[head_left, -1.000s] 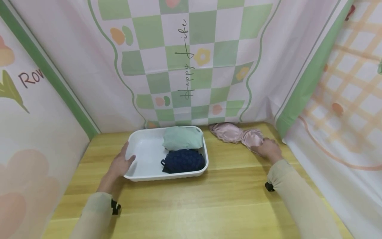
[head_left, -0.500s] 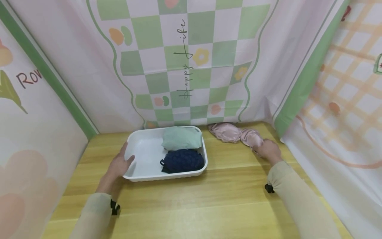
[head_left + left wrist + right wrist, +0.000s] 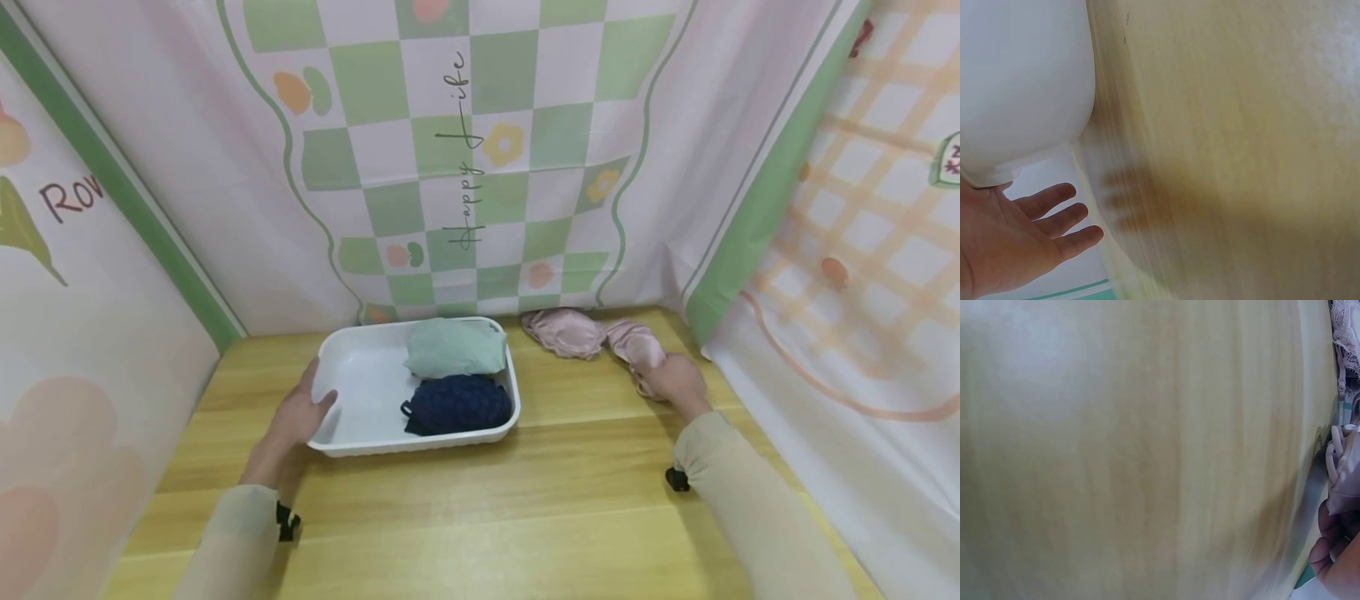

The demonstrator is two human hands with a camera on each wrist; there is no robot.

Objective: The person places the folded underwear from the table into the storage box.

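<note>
A white tray (image 3: 360,448) stands on the wooden table. Inside it, on the right, a pale green folded cloth item (image 3: 456,348) lies behind a dark navy rolled item with a small loop (image 3: 459,405). My left hand (image 3: 298,412) holds the tray's left rim, thumb over the inside; in the left wrist view, three fingers stick out loosely beneath the tray. To the right of the tray, a pink satin bra (image 3: 567,333) with lace edging lies along the back. My right hand (image 3: 678,385) grips its right cup, which is lifted and tilted; curled fingers (image 3: 1329,519) show in the right wrist view.
Printed curtains enclose the table: a green checked panel (image 3: 468,150) at the back, others at left and right. The wooden tabletop (image 3: 480,517) extends in front of the tray. Straps (image 3: 1334,453) hang from the bra near my right hand.
The bra's right cup has been raised and folded toward my right hand, while its left cup stays put. My left hand and the tray hold their place.
</note>
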